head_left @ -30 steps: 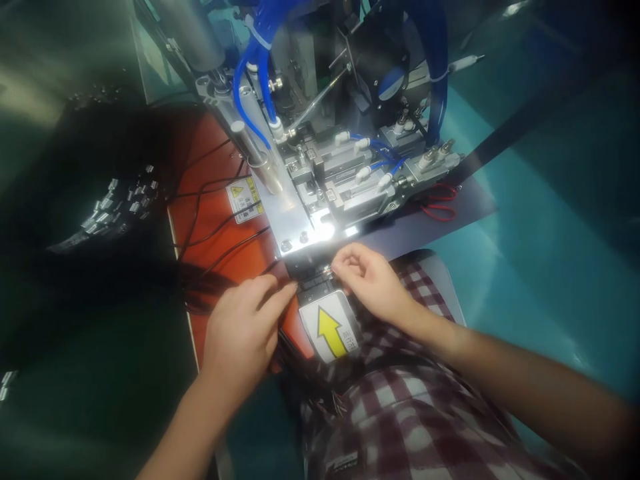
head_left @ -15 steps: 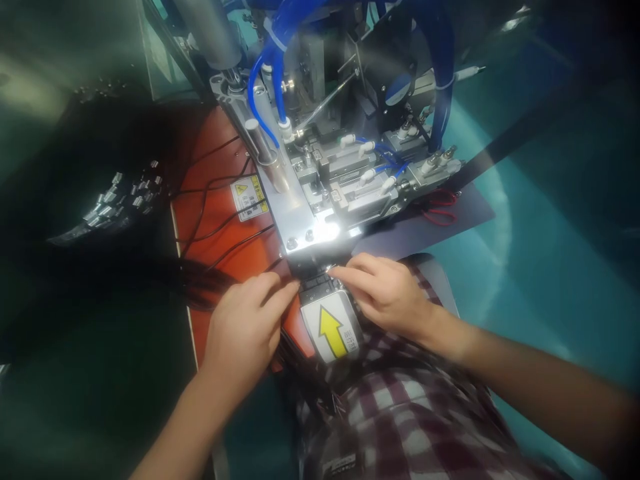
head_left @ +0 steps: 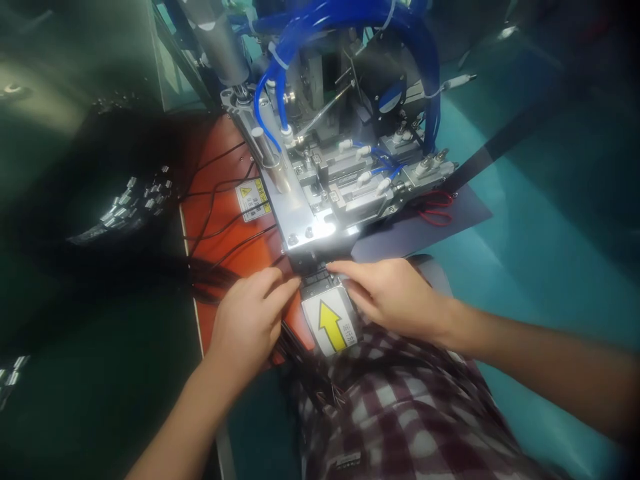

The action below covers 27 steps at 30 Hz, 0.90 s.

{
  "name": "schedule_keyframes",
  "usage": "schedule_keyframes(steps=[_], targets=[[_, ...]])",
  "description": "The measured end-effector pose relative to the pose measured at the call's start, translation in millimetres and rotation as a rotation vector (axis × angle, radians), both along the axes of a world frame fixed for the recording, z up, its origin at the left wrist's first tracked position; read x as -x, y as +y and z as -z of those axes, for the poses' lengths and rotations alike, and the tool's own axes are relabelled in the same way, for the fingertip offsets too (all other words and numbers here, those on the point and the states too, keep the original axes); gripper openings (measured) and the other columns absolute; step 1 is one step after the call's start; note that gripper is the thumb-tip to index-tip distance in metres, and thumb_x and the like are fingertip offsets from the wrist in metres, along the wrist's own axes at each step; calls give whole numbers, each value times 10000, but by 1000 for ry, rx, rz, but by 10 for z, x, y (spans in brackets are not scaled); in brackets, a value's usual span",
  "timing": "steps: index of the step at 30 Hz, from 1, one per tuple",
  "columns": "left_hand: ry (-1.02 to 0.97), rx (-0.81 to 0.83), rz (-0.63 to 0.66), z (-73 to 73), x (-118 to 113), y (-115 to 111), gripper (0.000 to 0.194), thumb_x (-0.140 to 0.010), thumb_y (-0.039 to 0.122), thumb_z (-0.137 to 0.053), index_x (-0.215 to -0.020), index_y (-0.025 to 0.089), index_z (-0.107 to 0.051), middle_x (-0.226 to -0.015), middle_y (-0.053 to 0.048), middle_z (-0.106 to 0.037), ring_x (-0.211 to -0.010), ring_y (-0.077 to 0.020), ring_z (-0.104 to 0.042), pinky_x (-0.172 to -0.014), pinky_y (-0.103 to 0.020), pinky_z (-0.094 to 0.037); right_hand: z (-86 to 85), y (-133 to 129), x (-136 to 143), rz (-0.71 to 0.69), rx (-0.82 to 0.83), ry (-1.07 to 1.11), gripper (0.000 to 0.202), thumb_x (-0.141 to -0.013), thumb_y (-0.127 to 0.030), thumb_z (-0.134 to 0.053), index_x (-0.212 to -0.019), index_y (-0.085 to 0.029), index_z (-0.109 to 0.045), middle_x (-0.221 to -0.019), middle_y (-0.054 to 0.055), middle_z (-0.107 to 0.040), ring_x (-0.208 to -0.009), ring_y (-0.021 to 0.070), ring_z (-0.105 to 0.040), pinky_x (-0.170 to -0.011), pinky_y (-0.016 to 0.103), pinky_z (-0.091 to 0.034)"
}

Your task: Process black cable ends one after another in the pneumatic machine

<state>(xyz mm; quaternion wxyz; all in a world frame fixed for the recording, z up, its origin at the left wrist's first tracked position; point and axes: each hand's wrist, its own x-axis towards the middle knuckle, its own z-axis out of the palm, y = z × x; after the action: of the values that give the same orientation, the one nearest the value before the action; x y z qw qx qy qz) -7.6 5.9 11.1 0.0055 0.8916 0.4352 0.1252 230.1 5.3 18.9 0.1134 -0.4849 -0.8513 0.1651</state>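
Item: dark slotted track (head_left: 316, 279), at the clock's centre, noon pointing away from the wearer. Looks rigid and fixed; probably best touched at its near edge.
Item: thin dark leads (head_left: 300, 357), about six to seven o'clock. Likely light, limp, easily tangled; best taken singly, near the tips.
Left hand (head_left: 240, 317), eight o'clock: thumb and forefinger drawn close at the track's side; whether they pinch anything, I cannot tell.
Right hand (head_left: 400, 300), between three and four: forefinger outstretched, its tip at the track, thumb lower and apart; any small piece beneath is hidden.
Surface: orange base plate (head_left: 253, 250), ten o'clock; yellow-arrow label (head_left: 333, 323), five.
Room: metal machine (head_left: 305, 223) with blue hoses (head_left: 427, 87), noon to one; red loops (head_left: 436, 212), two; teal floor (head_left: 530, 280), three; small shiny pieces (head_left: 123, 207), nine to ten.
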Motion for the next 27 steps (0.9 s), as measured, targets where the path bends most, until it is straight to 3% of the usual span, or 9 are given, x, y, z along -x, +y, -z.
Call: schedule_keyframes(steps=[2, 4, 7, 12, 15, 18, 21, 24, 27], targets=[[-2, -10, 1, 11, 0, -1, 348, -835, 44, -428, -1045, 133, -690, -957, -103, -646, -787, -219, -590, -643, -327, -486, 59, -34, -36, 34, 9, 96, 391, -900, -165, -448, -1265, -194, -585, -923, 46, -757, -727, 171, -678, -614, 266, -418], [-10, -14, -2, 19, -1, -2, 349, -832, 43, -427, -1042, 134, -691, -953, -102, -646, -786, -220, -592, -642, -329, -488, 96, -64, -44, 38, -10, 83, 424, -885, -140, -439, -1281, -197, -580, -837, 35, -752, -666, 168, -663, -594, 270, -410], [-3, -15, -2, 16, -3, -3, 356, -824, 33, -430, -1045, 136, -689, -956, -100, -646, -781, -217, -587, -636, -326, -484, 82, -75, -4, 10, -63, -41, 464, -839, -102, -451, -1271, -186, -599, -680, 28, -710, -545, 169, -610, -498, 290, -318], [19, -4, 1, -16, -21, 2, 352, -824, 24, -433, -1054, 127, -679, -974, -104, -649, -809, -222, -591, -648, -321, -483, -43, -16, 59, -47, -46, -139, 501, -765, -41, -491, -1245, -119, -612, -632, 43, -690, -480, 164, -560, -446, 314, -191], [5, 3, 20, -24, -31, 8, 345, -837, 22, -422, -1056, 117, -670, -970, -105, -660, -847, -224, -604, -683, -321, -493, -42, 20, 19, 19, 70, 68, 420, -807, -75, -499, -1191, -158, -645, -706, 44, -718, -540, 159, -595, -471, 282, -291], [-1, -8, 36, -18, -32, 10, 360, -850, 21, -407, -1079, 126, -664, -937, -94, -669, -830, -215, -604, -685, -320, -493, 60, 62, -28, 265, 326, 496, 259, -874, -177, -497, -1082, -189, -652, -683, 3, -693, -532, 130, -602, -519, 252, -409], [-4, -31, 41, -7, -25, 7, 356, -859, 29, -411, -1071, 141, -674, -931, -92, -669, -805, -210, -598, -663, -318, -487, 199, 122, -6, 456, 633, 817, 170, -883, -318, -534, -897, -165, -607, -646, -14, -642, -474, 112, -584, -467, 232, -416], [-15, -43, 39, -1, -19, 8, 350, -861, 32, -418, -1061, 142, -684, -933, -97, -667, -805, -211, -599, -659, -318, -488, 296, 181, 74, 467, 750, 889, 271, -886, -395, -529, -730, -174, -535, -618, -25, -603, -458, 97, -558, -484, 229, -417], [-20, -32, 39, 1, -18, 16, 356, -859, 29, -417, -1063, 143, -686, -926, -96, -663, -811, -212, -603, -663, -320, -489, 344, 209, 150, 391, 705, 841, 333, -912, -387, -474, -645, -189, -476, -560, -48, -541, -461, 93, -514, -522, 236, -414]])
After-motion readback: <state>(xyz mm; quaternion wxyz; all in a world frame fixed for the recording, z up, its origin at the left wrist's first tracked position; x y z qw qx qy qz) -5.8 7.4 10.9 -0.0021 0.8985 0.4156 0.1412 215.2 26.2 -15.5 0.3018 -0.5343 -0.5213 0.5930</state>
